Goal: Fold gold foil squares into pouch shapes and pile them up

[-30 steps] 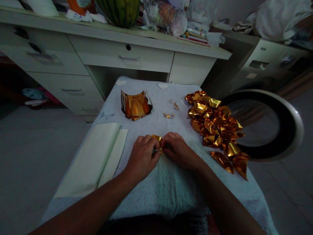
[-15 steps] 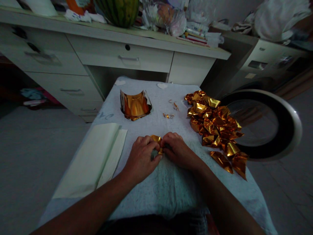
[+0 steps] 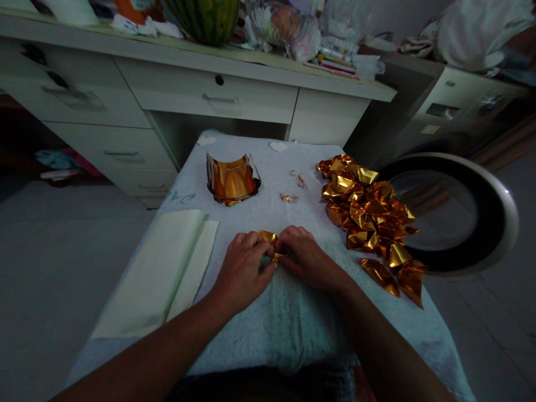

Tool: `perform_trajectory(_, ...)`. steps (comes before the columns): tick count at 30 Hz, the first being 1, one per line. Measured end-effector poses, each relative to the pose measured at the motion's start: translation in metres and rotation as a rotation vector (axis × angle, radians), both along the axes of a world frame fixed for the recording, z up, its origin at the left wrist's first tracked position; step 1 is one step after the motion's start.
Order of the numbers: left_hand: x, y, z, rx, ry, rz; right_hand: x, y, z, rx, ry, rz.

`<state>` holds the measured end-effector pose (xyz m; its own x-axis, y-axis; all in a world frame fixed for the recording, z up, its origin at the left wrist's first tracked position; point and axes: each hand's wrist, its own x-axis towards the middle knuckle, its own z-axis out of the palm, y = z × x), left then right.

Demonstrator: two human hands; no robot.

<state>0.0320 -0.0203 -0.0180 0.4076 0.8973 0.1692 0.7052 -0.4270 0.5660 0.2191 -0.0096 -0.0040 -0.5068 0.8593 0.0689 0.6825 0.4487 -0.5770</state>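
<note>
Both my hands meet over the middle of the cloth-covered table, pinching one piece of shiny gold foil. My left hand grips it from the left, thumb and fingers closed. From the other side my right hand holds it with curled fingers. Most of the foil is hidden behind the fingers. On the right lies a heap of folded gold foil pieces. A curved stack of gold foil sheets stands at the back left. Small gold twist ties lie between stack and heap.
Folded pale paper sheets lie along the table's left side. Behind stands a white desk with drawers, carrying a watermelon and plastic bags. A washing machine with its round door open stands close to the right edge.
My fingers have shifted very slightly on the gold foil, which stays between both hands. Everything else on the table lies as before.
</note>
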Motion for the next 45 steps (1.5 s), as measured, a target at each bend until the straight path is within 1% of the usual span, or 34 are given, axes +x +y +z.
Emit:
perform_trajectory(9,-0.0001,-0.0005,-0.0006,0.013,0.016,-0.001,-0.0016,-0.0004,0.0032,-0.016,-0.012,-0.009)
perform_trajectory(21,0.0000,-0.0012,-0.0002,0.005,0.020,-0.008,-0.0016,-0.0005,0.0001,-0.002,-0.015,-0.010)
perform_trajectory(31,0.0017,-0.0017,0.0023,0.012,0.066,0.000,-0.0069,-0.0029,0.0002,0.016,-0.043,-0.061)
perform_trajectory(38,0.0005,-0.0013,0.0005,0.012,0.073,-0.007,-0.0073,-0.0017,-0.0002,-0.035,-0.034,-0.062)
perform_trajectory(45,-0.0002,-0.0007,0.0010,-0.001,0.077,-0.013,-0.0062,0.0001,0.0055,-0.097,-0.061,-0.055)
